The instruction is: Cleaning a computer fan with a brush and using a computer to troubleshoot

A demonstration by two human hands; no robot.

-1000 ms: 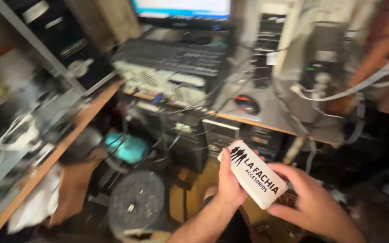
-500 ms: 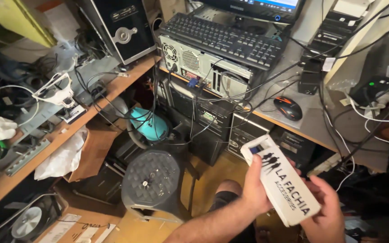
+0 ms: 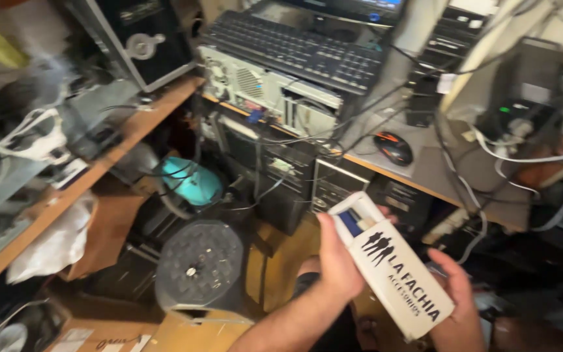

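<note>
Beneath cluttered desk [image 3: 386,171], left hand [image 3: 337,261] and right hand [image 3: 459,306] clamp white box [image 3: 395,267] — end flap seemingly open, contents unclear.

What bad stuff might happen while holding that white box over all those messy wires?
The white box looks open at its top end, near the left hand, and something blue shows there, so the contents might slide out. The right hand grips only the lower end, so the box could slip and drop toward the round black speaker below. Loose cables hang off the desk edge close by; an elbow might snag them and tug the mouse.
</note>
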